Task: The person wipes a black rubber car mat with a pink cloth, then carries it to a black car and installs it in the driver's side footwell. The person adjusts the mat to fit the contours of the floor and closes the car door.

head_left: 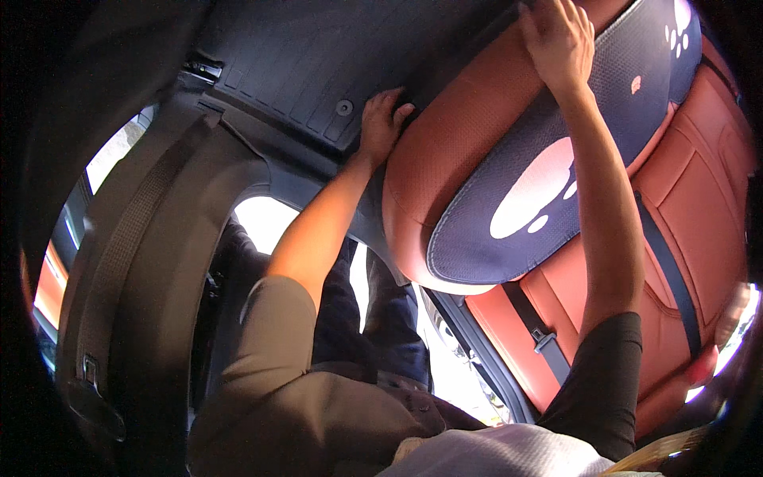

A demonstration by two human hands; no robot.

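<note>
1. Two bare hands in view, in a car's rear. We record the left hand [384, 127] at the near edge of the mat [294, 48], just beside the seat [461, 103]; its thumb stands apart from the bent fingers, and we see nothing pinched between them.
2. Right hand [560, 48] lies palm down on the seat, farther from us. Its fingers are spread, not clenched; the tips meet the upper picture edge, so we cannot tell whether they hook over anything.
3. Location: the seat fills upper centre to right; the mat lies to its left, dark and ridged, with a round stud [344, 106] near the left hand.
4. Our reading of the placement: the spread right hand probably props the forward lean, leaving the left free to work low beside the seat.
5. On the seat lies a dark pad [628, 119] with pale paw prints; the right forearm crosses and hides part of it.
6. Beyond, to the right: red backrest [691, 183], dark strap [668, 254], buckle [548, 343].
7. Obstacles, as we judge them: the seat's rounded side narrows left-hand room; the dark panel [171, 230], with its belt [127, 230], bounds the left.
</note>
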